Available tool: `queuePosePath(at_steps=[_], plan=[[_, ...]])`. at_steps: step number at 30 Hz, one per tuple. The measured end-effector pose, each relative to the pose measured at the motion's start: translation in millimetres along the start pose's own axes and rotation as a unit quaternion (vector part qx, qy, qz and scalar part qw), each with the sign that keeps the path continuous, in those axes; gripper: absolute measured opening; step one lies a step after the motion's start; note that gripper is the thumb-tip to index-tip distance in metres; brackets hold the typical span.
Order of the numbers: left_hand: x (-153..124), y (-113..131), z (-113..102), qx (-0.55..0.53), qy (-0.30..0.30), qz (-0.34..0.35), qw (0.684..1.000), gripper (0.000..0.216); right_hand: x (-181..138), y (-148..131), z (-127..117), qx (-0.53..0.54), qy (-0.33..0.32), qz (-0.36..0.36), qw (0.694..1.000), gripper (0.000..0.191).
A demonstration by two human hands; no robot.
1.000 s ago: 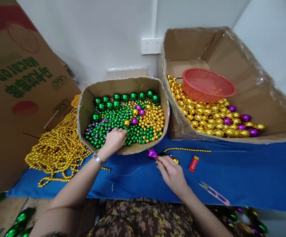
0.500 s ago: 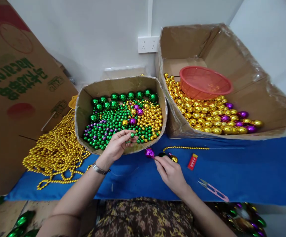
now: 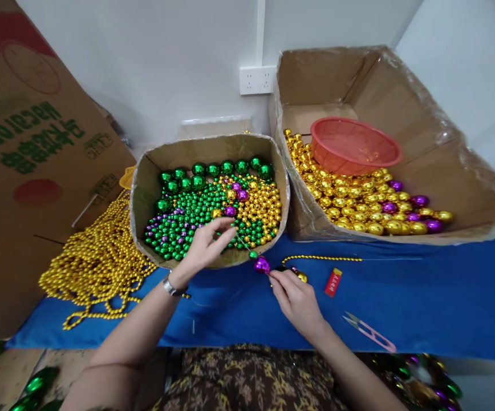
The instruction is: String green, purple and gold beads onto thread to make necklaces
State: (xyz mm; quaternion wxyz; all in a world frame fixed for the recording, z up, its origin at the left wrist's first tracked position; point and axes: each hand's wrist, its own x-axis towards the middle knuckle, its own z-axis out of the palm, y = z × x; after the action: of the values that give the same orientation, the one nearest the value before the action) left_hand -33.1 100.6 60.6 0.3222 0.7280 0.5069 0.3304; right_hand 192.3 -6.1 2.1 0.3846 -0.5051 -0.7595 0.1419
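My left hand (image 3: 205,246) hovers over the front rim of a cardboard box (image 3: 142,188) filled with green, gold and purple beads; its fingers are apart and hold nothing. A small green bead (image 3: 252,254) sits on a thin needle (image 3: 244,246) just above a purple ball (image 3: 262,265). My right hand (image 3: 295,299) pinches the needle's lower end behind the purple ball, next to a gold ball (image 3: 301,277). A strand of small gold beads (image 3: 322,258) trails right from there over the blue cloth (image 3: 422,297).
A big cardboard box (image 3: 457,171) at right holds gold and purple balls and a red plastic basket (image 3: 354,145). Gold bead strands (image 3: 97,262) are heaped at left by a leaning carton (image 3: 20,171). A red lighter (image 3: 333,282) and pink snips (image 3: 369,331) lie on the cloth.
My left hand came out of the bead box, slid a small green bead onto the needle and let go, its fingers now spread. My right hand has stayed in place.
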Motion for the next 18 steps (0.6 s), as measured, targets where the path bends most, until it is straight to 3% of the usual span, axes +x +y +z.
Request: queuePosePath(at_steps=[3, 6, 8, 10, 11, 14, 16, 18], plan=[[29, -21, -10, 0.253, 0.06, 0.052, 0.964, 0.04, -1, 1, 0, 0.002, 0.002, 0.003, 1.0, 0.02], [48, -40, -17, 0.322, 0.02, 0.04, 0.946, 0.031, -3, 2, 1, -0.001, 0.003, 0.003, 1.0, 0.021], [49, -44, -19, 0.235, 0.023, 0.014, 0.972, 0.029, -3, 3, 2, -0.001, 0.005, 0.005, 1.0, 0.021], [42, -40, -20, 0.035, 0.034, -0.036, 0.998, 0.034, -3, 3, 2, 0.002, 0.005, 0.009, 1.0, 0.021], [36, -35, -20, -0.089, 0.027, -0.068, 0.993, 0.037, -3, 3, 1, 0.004, 0.004, 0.01, 1.0, 0.021], [19, -20, -19, -0.386, -0.015, -0.148, 0.911, 0.038, -1, 3, 0, 0.008, 0.001, 0.008, 1.0, 0.021], [10, -12, -16, -0.469, -0.025, -0.176, 0.865, 0.036, 0, 2, 0, 0.009, -0.003, 0.008, 1.0, 0.021], [5, -8, -14, -0.502, -0.025, -0.19, 0.843, 0.035, 1, 2, 1, 0.009, -0.008, 0.007, 1.0, 0.021]])
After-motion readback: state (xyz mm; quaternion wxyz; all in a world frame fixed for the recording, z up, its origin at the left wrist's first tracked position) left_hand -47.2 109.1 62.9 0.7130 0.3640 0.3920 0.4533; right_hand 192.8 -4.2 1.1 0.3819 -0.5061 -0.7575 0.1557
